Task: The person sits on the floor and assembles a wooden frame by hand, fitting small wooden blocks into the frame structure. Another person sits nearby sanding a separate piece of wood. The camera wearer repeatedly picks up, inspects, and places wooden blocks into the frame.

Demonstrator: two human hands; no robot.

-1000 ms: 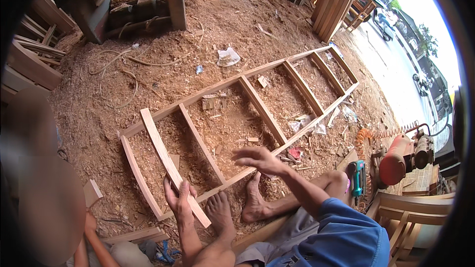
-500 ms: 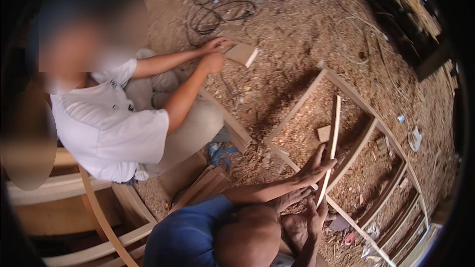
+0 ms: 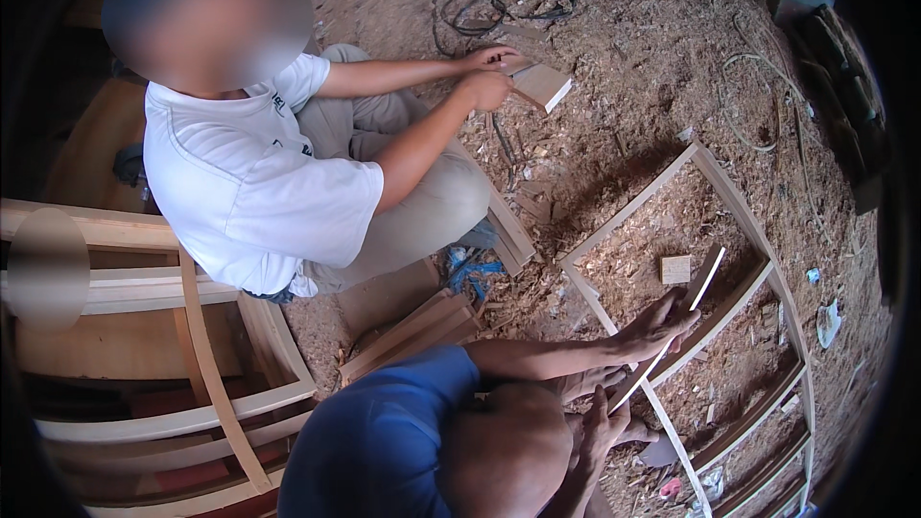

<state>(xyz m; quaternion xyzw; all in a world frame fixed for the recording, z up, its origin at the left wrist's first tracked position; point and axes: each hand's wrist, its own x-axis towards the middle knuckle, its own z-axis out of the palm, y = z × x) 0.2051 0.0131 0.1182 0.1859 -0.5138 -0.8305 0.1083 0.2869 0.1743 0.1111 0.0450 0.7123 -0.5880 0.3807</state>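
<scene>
Slat (image 3: 708, 274): slanting across the frame (image 3: 729, 312), well apart from the co-worker (image 3: 264, 182).
My left hand (image 3: 657, 326): fingers nearly straight against the slat; gripping or not, I can't tell.
My right hand (image 3: 602, 424): pinching its lower end.

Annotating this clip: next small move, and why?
Perhaps lower the slat slightly toward the wooden frame: the right hand grips its near end, the left hand touches it partway along, and it overlaps the frame in view.
</scene>
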